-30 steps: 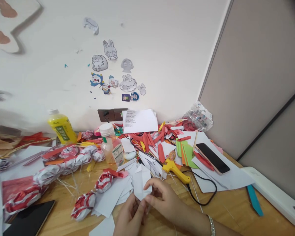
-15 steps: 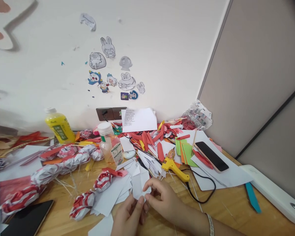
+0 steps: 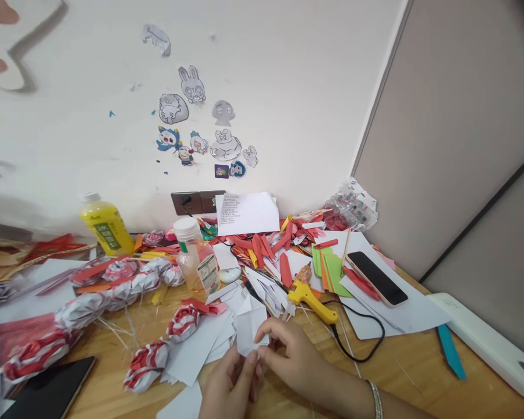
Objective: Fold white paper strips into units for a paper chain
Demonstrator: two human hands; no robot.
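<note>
A small white folded paper is pinched between my two hands near the table's front edge. My left hand grips its lower edge, thumb on top. From the right, my right hand holds the paper's right side between curled fingers and thumb. Just left of the hands lies a pile of white paper sheets. Red-and-white paper rolls rest beside that pile. Beyond my right hand is a yellow glue gun with a black cord.
A clear jar and a yellow bottle stand at the back left. A phone lies on paper at the right, near a long white device. A dark tablet is at the front left. Red paper strips line the wall.
The held paper and both hands show almost no movement; the paper's upper part is tilted very slightly differently. Everything else is as before.
</note>
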